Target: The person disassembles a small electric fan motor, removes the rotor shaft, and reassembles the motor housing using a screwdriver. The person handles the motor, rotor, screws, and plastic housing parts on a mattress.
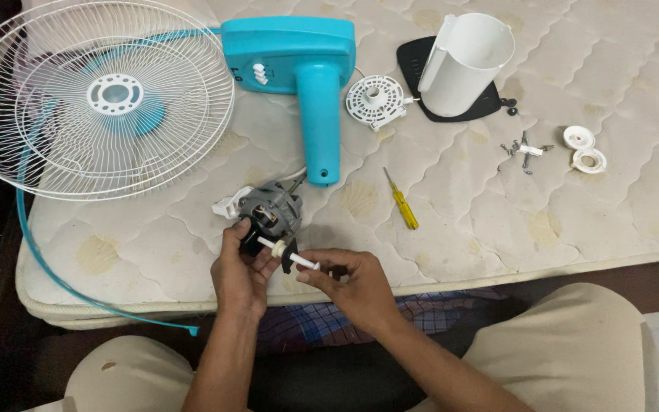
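Head view | left hand (pixel 239 268) closed around grey fan motor (pixel 270 211), steadying it at mattress (pixel 459 198) edge | right hand (pixel 348 281) pinching white shaft (pixel 290 254) (black part threaded on) | yellow screwdriver (pixel 403 202) nearby, within reach

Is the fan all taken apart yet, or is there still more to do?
Mostly apart. The white grille, blue stand, white cover and screws already lie loose on the mattress. Right now the left hand grips the grey motor, while the right hand pinches its white shaft. The motor itself looks like the last piece in one lump.
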